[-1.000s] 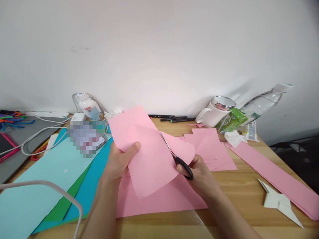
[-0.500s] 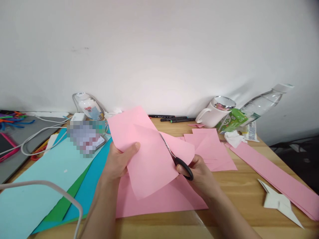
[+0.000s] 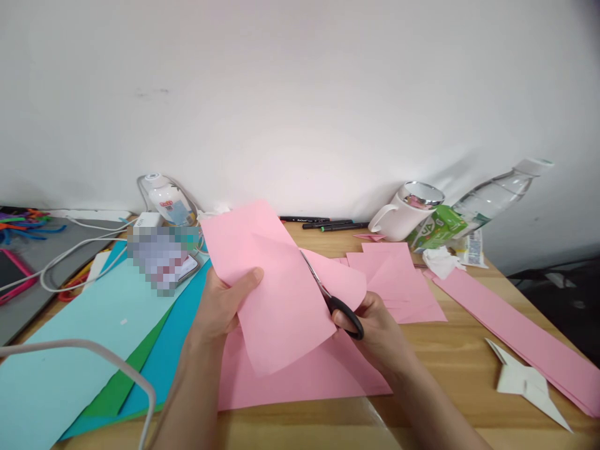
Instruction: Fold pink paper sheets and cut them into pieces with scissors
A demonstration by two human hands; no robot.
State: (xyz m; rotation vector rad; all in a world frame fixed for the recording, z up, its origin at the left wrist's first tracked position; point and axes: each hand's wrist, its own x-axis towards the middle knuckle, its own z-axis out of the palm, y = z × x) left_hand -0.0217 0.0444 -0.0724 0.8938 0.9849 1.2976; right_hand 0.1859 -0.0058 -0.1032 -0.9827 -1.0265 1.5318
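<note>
My left hand (image 3: 220,306) pinches a folded pink sheet of paper (image 3: 267,275) held up above the wooden desk (image 3: 459,362), thumb on its front face. My right hand (image 3: 379,328) grips black-handled scissors (image 3: 335,300), whose blades run up along the sheet's right edge in a cut. Part of the pink paper curls away to the right of the blades. A larger pink sheet (image 3: 304,375) lies flat under both hands.
Light blue (image 3: 70,350), blue and green sheets lie at left with white cables (image 3: 70,256). Pink offcuts (image 3: 398,275), a long pink strip (image 3: 515,331) and a white folded paper shape (image 3: 525,381) lie right. A mug (image 3: 403,212), bottle (image 3: 497,194), green carton (image 3: 435,228) and pens (image 3: 328,223) line the wall.
Almost nothing differs; both hands, the pink sheet and the scissors stay in the same place, with the blades in the same spot along the cut.
</note>
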